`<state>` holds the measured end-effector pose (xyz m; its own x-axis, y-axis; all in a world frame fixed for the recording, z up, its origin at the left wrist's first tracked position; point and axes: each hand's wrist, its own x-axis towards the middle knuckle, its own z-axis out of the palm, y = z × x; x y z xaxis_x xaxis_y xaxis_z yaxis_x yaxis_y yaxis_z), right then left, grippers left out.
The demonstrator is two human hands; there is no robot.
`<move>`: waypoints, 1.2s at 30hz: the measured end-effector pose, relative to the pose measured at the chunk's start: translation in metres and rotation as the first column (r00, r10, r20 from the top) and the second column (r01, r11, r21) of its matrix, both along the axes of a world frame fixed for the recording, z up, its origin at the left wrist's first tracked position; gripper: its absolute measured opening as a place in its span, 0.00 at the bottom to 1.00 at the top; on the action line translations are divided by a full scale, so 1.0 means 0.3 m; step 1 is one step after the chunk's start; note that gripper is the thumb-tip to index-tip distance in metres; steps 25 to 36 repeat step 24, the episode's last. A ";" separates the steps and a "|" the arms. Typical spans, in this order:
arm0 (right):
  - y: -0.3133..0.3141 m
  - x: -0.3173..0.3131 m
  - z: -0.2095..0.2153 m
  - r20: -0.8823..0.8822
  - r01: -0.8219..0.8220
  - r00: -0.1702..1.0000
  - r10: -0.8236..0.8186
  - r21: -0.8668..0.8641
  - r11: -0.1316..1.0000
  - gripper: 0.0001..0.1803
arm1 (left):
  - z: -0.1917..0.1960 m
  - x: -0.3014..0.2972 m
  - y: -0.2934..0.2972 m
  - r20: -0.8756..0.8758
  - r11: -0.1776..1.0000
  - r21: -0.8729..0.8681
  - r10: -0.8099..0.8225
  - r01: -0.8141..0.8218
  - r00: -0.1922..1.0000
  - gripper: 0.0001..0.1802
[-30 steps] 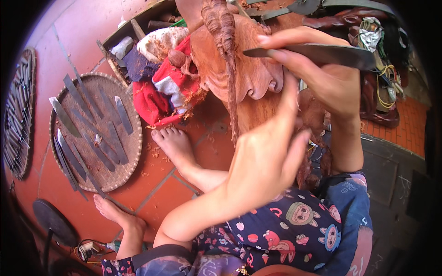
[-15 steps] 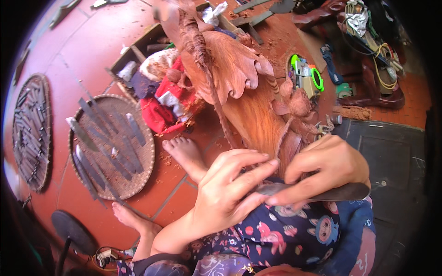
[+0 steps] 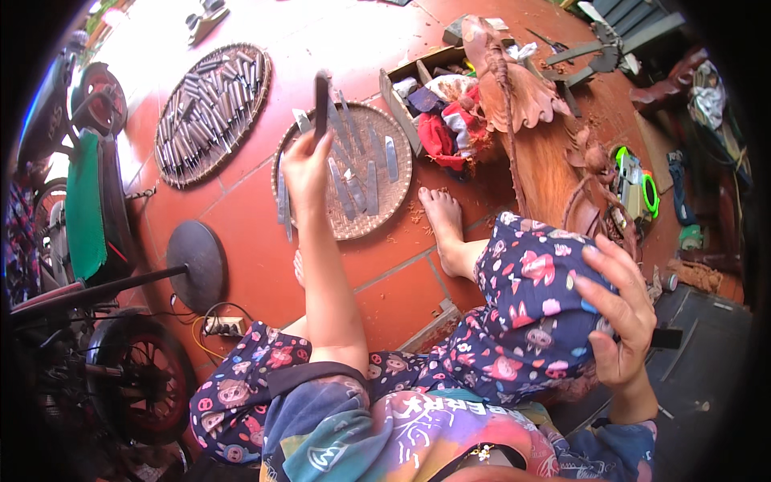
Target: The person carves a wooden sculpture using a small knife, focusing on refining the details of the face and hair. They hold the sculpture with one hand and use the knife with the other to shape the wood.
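Note:
My left hand (image 3: 307,170) is raised over the near left side of a round woven tray (image 3: 397,181), its fingers closed on a flat, dark metal blade (image 3: 321,104) that points up and away. Several flat steel blades (image 3: 372,187) lie in the tray. My right hand (image 3: 622,317) rests at my right knee on the patterned trousers (image 3: 534,301), its fingers spread and holding nothing that I can see. Beyond that knee stands a carved reddish wood piece (image 3: 550,165) with leaf and bud shapes.
Another round tray (image 3: 261,92) holds many metal tools. A wooden box (image 3: 393,100) with red and white cloths stands by the carving. A black round disc (image 3: 197,265) and motorbike wheel (image 3: 140,377) are at left. A power strip (image 3: 225,325) lies on the tiles. A black panel (image 3: 695,377) is at right.
Both hands have left the carving. The left went out over the tray with a dark blade; the right opened and moved to my knee. My view has swung left.

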<state>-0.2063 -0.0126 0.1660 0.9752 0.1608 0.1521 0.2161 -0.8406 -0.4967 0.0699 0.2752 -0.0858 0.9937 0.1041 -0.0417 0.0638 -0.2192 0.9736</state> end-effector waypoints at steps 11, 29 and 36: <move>0.007 -0.056 -0.070 0.306 0.195 0.925 -0.227 0.131 0.972 0.20 | -0.631 -0.149 0.174 -0.332 0.727 0.686 0.348 -0.029 0.877 0.24; 0.061 -0.070 -0.084 0.369 0.253 0.889 -0.272 0.101 0.962 0.22 | -0.370 -0.141 0.177 -0.605 0.509 0.726 0.154 0.462 0.781 0.37; 0.061 -0.070 -0.084 0.369 0.253 0.889 -0.272 0.101 0.962 0.22 | -0.370 -0.141 0.177 -0.605 0.509 0.726 0.154 0.462 0.781 0.37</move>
